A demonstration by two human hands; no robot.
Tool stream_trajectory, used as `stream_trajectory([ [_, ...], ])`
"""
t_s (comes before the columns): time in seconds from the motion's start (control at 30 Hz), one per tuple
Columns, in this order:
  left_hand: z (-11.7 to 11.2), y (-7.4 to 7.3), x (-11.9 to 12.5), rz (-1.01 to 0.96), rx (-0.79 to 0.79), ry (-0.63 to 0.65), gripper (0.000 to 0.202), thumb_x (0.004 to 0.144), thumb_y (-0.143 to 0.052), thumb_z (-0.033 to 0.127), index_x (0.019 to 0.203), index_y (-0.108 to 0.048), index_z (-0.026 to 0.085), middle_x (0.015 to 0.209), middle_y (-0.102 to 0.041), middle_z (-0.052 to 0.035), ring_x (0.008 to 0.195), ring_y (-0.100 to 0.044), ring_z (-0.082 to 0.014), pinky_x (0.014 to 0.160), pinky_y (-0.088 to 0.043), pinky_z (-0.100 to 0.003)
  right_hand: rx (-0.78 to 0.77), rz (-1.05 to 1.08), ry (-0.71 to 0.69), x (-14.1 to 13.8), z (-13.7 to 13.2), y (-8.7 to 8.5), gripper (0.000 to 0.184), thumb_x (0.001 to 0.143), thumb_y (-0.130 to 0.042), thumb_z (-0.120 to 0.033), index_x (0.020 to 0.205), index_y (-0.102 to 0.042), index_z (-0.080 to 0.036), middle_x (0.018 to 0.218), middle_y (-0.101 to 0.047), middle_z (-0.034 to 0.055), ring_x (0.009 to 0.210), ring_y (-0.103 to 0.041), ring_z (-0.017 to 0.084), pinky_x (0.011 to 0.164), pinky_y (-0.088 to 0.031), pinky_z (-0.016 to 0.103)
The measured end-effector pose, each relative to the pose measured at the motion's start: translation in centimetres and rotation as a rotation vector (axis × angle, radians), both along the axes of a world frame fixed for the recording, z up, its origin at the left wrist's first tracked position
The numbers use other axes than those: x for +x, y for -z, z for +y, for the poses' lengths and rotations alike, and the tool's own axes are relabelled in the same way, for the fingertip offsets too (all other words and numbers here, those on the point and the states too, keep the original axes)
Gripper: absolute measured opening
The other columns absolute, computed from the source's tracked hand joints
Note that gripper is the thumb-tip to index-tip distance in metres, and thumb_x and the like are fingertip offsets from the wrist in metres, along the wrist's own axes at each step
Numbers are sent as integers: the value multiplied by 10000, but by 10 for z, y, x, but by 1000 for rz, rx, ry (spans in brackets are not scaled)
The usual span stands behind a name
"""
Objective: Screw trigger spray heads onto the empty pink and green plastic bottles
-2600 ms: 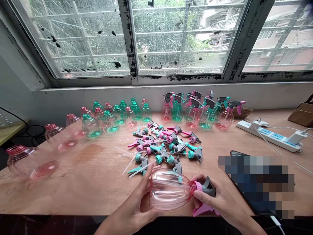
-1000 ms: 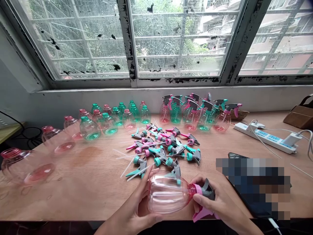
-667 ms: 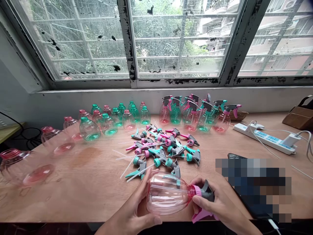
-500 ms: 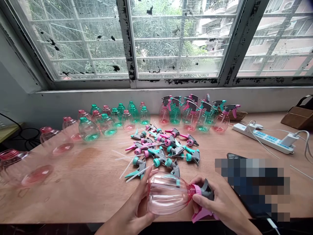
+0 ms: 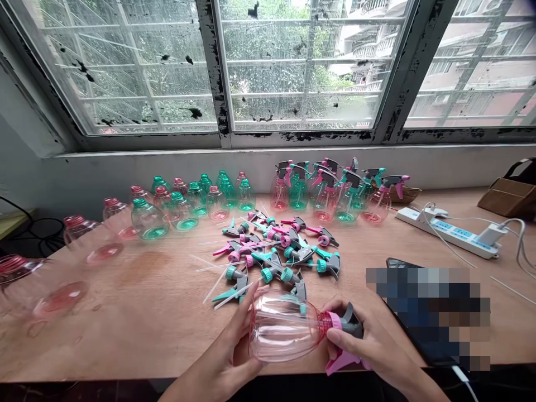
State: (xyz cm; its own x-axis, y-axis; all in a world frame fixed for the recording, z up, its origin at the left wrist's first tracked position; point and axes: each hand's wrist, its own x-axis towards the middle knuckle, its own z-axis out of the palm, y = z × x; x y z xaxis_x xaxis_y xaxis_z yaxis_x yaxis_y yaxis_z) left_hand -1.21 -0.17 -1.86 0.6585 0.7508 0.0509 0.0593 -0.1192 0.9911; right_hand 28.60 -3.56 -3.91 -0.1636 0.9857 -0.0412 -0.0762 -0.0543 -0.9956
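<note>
A clear pink spray bottle (image 5: 285,329) lies on its side in the air above the table's front edge, its neck pointing right. My left hand (image 5: 237,346) cups its base, with the fingers behind and the thumb below. Around the pink collar of the grey-and-pink spray head (image 5: 350,322), my right hand (image 5: 362,335) is closed, thumb in front. The head sits on the bottle's neck, its pink trigger hanging down. Just beyond the bottle lies a heap of loose spray heads (image 5: 272,262) in grey with teal or pink parts, several with thin tubes.
Open pink and green bottles (image 5: 151,220) stand at the left and back. Several bottles with spray heads (image 5: 326,201) stand by the wall. At right are a white power strip (image 5: 446,231), a phone-like device (image 5: 393,265) on a cable, and a brown bag (image 5: 508,192).
The view has shifted slightly. Both hands keep the same hold on the spray bottle, and its pose looks almost unchanged.
</note>
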Motion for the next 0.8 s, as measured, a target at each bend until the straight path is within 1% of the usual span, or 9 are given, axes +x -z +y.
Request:
stream_trajectory([
  [0.07,2,2,-1,5,-12,11,979,966,-691,366,1614,37,465,1764,-2,45,1621,0,-272,1311,-66,-462,18,-15,-5,0,0,0,341,848,-818,-476,964,-678,-188,716,-695,-16,648,-614,165,599,-445,255],
  [0.13,2,2,-1,13,-54,5,1025,928,-740,382,1627,7,438,1765,10,27,1621,-3,-287,1310,-79,-468,32,-35,5,0,0,-1,326,848,-817,-467,964,-690,-190,742,-684,-16,666,-606,171,617,-449,268],
  [0.23,1,1,-2,15,-89,-20,1027,916,-752,398,1634,-17,422,1766,-52,9,1620,-58,-297,1310,-101,-477,52,-69,39,0,-1,-3,324,828,-835,-456,958,-709,-188,780,-668,-15,698,-591,172,642,-451,272],
  [0.33,0,1,-2,15,-60,-12,1017,945,-718,379,1620,39,444,1764,-75,18,1619,-69,-298,1308,-99,-491,18,-42,12,1,-1,-4,353,831,-832,-473,972,-694,-181,750,-667,-17,669,-593,167,624,-451,267],
  [0.47,1,5,-2,14,11,-5,936,991,-652,357,1604,45,482,1764,-7,58,1621,-21,-287,1303,-13,-499,11,-26,-10,1,-1,-3,334,862,-812,-469,982,-676,-189,727,-684,-20,656,-610,159,615,-445,258],
  [0.53,2,7,-3,6,7,1,981,971,-686,348,1602,53,483,1763,29,60,1620,-14,-295,1304,-36,-502,16,-25,-23,1,-1,-2,317,874,-803,-463,980,-673,-194,714,-696,-20,654,-619,161,601,-438,258],
  [0.6,2,7,-2,-9,-32,11,1053,923,-749,366,1611,41,467,1764,38,47,1619,-18,-311,1305,-79,-504,17,-20,-32,1,-1,-2,319,876,-801,-464,985,-671,-193,704,-705,-17,652,-627,165,593,-439,259],
  [0.7,0,3,-2,-21,-102,-6,1038,905,-762,410,1630,-20,433,1767,-18,19,1620,-45,-306,1308,-105,-493,18,-17,-27,1,-1,-3,331,871,-807,-464,987,-670,-186,698,-715,-13,646,-630,160,583,-444,247],
  [0.8,-2,0,-1,-9,-114,-13,984,928,-740,399,1634,-55,434,1765,-75,6,1615,-119,-289,1310,-118,-475,-18,11,-8,0,-1,-3,365,850,-826,-477,982,-653,-184,675,-713,-17,610,-617,146,567,-460,229],
])
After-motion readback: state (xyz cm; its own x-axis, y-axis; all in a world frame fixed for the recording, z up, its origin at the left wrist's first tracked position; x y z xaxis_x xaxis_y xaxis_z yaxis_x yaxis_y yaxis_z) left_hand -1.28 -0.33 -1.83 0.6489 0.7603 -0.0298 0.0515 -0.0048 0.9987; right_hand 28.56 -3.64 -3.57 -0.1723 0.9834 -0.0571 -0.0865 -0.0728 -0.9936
